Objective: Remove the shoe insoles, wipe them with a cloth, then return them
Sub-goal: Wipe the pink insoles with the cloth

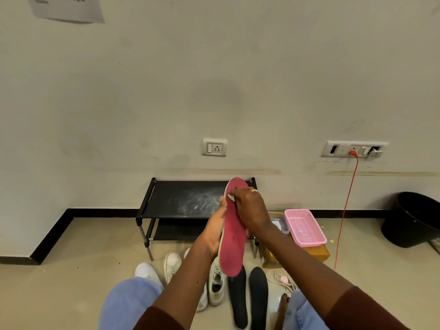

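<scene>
In front of the black shoe rack, the left hand grips the red insole upright, fingers curled round its edge. The right hand pinches a white cloth against the insole's upper part. Two black insoles lie on the floor beside white shoes.

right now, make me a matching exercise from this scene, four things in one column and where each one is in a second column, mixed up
Things
1. red insole
2. cloth
3. black insoles
4. pink basket

Places
A. on top of the cardboard box
B. gripped along its edge by the left hand
C. flat on the floor, beside the white shoes
D. pinched in the right hand

Pairs: 1-B, 2-D, 3-C, 4-A
</scene>
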